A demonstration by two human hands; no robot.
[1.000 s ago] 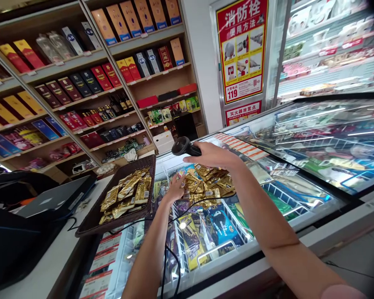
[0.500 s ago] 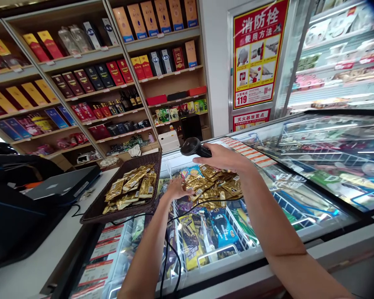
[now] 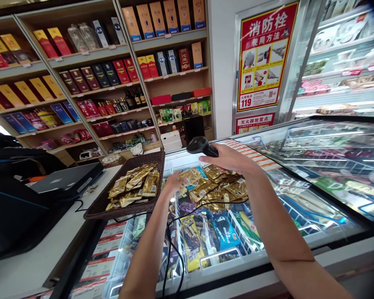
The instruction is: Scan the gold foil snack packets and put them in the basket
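Note:
My right hand (image 3: 229,158) is wrapped round a black barcode scanner (image 3: 202,146), its head pointing left above a pile of gold packets (image 3: 220,189). The pile lies on the glass lid of a chest freezer. At the pile's left edge, my left hand (image 3: 173,182) is closed on the end of one gold packet (image 3: 190,176); some of its fingers are hidden. Left of that hand, a dark brown woven basket (image 3: 95,209) holds several more gold packets (image 3: 137,185). A black cable (image 3: 202,204) runs across the lid in front of the pile.
Under the freezer's glass (image 3: 252,245), wire baskets hold bagged frozen goods. A counter (image 3: 25,265) with a black device (image 3: 65,178) stands at the left. Shelves of boxes (image 3: 96,79) rise behind, with a red sign (image 3: 264,58) on the wall.
My left hand has taken hold of a gold packet at the pile's left edge. The scanner stays in my right hand above the pile. The view has shifted slightly.

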